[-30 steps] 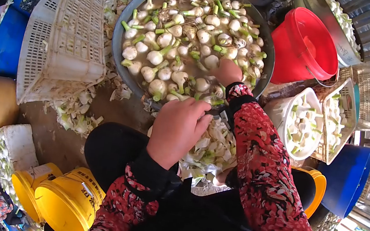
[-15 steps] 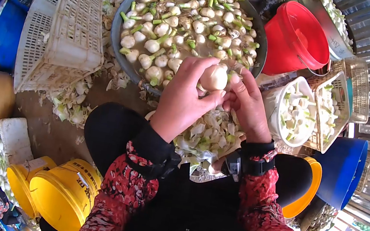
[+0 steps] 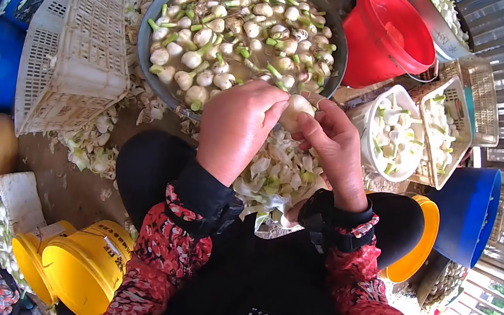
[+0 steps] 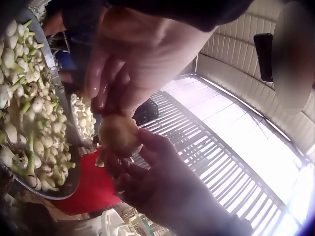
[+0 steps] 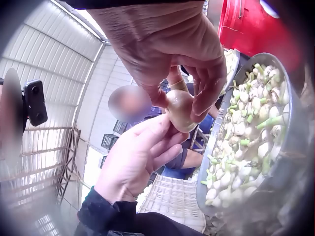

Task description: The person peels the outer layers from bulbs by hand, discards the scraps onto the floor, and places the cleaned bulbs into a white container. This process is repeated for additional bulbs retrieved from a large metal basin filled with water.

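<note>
A pale garlic bulb (image 3: 298,111) is held between both hands, just over the near rim of a round grey tub (image 3: 340,66). My left hand (image 3: 237,126) pinches its left side, the fingertips partly hidden behind the hand in the head view. On the other side, the thumb and fingers of my right hand (image 3: 337,151) grip the bulb (image 5: 180,109). Many garlic bulbs (image 3: 217,25) with green stem stubs float in the tub's murky water. Below the hands, a heap of garlic peelings (image 3: 275,177) lies between the knees.
To the right stand a red bucket (image 3: 358,56), a white bucket (image 3: 370,126) of cleaned garlic and a blue bin (image 3: 461,215). A white plastic crate (image 3: 96,43) is at the left. Yellow buckets (image 3: 74,278) stand lower left. Another person (image 5: 152,110) sits opposite.
My right hand has come out of the tub with a garlic bulb and met my left hand, which was apart from it. Both hands now hold the bulb, fingers shifted around it.
</note>
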Tool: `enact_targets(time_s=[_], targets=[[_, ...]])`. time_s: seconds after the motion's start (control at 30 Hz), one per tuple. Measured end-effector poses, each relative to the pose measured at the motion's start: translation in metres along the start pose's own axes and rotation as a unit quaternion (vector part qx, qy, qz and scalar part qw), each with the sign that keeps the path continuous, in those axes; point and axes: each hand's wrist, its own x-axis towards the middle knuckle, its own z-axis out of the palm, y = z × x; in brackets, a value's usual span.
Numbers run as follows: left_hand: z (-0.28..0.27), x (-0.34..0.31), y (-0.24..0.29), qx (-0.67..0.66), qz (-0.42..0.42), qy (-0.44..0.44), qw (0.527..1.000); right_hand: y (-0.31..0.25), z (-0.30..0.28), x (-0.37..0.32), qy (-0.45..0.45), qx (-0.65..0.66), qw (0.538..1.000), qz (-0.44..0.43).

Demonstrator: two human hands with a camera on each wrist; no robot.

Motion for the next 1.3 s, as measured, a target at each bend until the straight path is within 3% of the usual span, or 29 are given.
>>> enact_targets(time_s=[0.07, 0.2, 0.27, 0.3, 0.37, 0.43, 0.5, 0.53, 0.57, 0.63, 0.67, 0.87, 1.0, 1.07, 1.1, 1.17, 1.23, 1.3], targets=[[0.002, 0.000, 0.002, 0.093, 0.020, -0.007, 0.995, 0.003, 0.001, -0.002, 0.025, -0.008, 1.000, 0.009], [0.007, -0.002, -0.007, 0.031, -0.008, -0.013, 0.999, 0.007, -0.002, -0.004, -0.005, 0.053, 0.998, 0.023], [0.011, -0.004, -0.016, -0.247, -0.135, -0.051, 0.958, 0.000, 0.006, -0.005, 0.003, 0.154, 0.988, -0.027], [0.013, -0.003, -0.013, -0.248, -0.132, -0.052, 0.958, 0.001, 0.006, -0.003, 0.005, 0.154, 0.988, -0.029], [0.017, -0.005, -0.005, -0.488, -0.201, -0.063, 0.847, 0.008, 0.003, 0.002, -0.043, 0.155, 0.987, -0.031], [0.001, -0.001, -0.008, -0.433, -0.218, -0.036, 0.874, 0.006, -0.001, 0.002, -0.036, 0.163, 0.985, -0.036], [-0.004, 0.006, -0.013, -0.239, -0.112, 0.090, 0.960, -0.002, -0.005, -0.005, -0.004, 0.203, 0.979, -0.034], [-0.010, 0.006, -0.009, -0.114, -0.017, 0.089, 0.989, -0.001, -0.010, -0.006, -0.013, 0.190, 0.981, -0.027], [-0.011, 0.009, 0.000, -0.084, 0.058, 0.073, 0.992, -0.001, -0.013, -0.006, -0.012, 0.191, 0.981, -0.027], [-0.004, 0.007, 0.003, -0.055, 0.127, -0.020, 0.990, 0.000, -0.014, -0.005, -0.052, 0.152, 0.987, 0.001], [-0.002, 0.005, 0.007, 0.017, 0.141, -0.006, 0.990, -0.001, -0.013, -0.005, -0.052, 0.152, 0.987, 0.002], [0.003, -0.002, 0.009, 0.025, 0.098, -0.016, 0.995, -0.006, -0.017, -0.008, -0.063, 0.072, 0.995, 0.030], [0.011, -0.006, 0.002, 0.026, 0.081, -0.006, 0.996, -0.008, -0.016, -0.013, -0.092, 0.038, 0.995, -0.010], [0.016, -0.010, -0.004, -0.145, 0.009, -0.007, 0.989, -0.009, -0.013, -0.013, -0.099, 0.015, 0.994, -0.035], [0.016, -0.009, -0.005, -0.144, 0.009, -0.007, 0.989, -0.003, -0.011, -0.010, -0.073, 0.033, 0.993, -0.085], [0.016, -0.010, -0.004, -0.366, -0.139, -0.056, 0.918, 0.006, -0.009, -0.005, -0.046, 0.050, 0.988, -0.135], [0.021, -0.010, -0.006, -0.393, -0.134, -0.043, 0.909, 0.009, -0.004, 0.001, 0.087, -0.135, 0.976, -0.149], [0.022, -0.010, -0.006, -0.353, -0.122, -0.033, 0.927, 0.006, -0.002, -0.001, 0.118, -0.179, 0.967, -0.134]])
